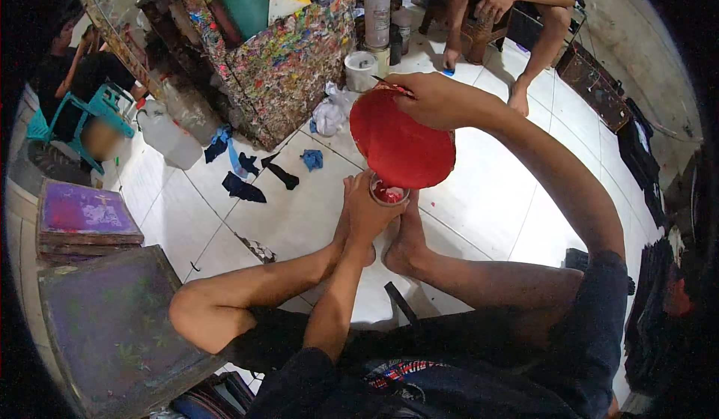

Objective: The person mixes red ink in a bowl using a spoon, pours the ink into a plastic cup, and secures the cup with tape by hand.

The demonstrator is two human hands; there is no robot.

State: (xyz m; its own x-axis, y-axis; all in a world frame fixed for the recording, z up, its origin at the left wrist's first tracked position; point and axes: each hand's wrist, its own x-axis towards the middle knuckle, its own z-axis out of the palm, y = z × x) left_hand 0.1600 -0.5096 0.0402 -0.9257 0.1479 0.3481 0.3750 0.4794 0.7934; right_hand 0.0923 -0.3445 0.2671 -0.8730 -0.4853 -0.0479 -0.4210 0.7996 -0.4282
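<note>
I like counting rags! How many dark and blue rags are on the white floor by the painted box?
4: a blue rag beside the jug, a dark rag, a black rag, and a small blue rag. More may hide behind the box.

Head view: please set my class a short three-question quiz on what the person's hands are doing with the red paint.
1. True or false: the right hand holds the red bowl tilted over a small cup.
2. Which hand steadies the small cup? A) the left hand B) the right hand C) another person's hand
3. Fill in: the cup sits on the white tiled ____, near the person's bare feet.

Key: 1 true; 2 A; 3 floor.
</note>
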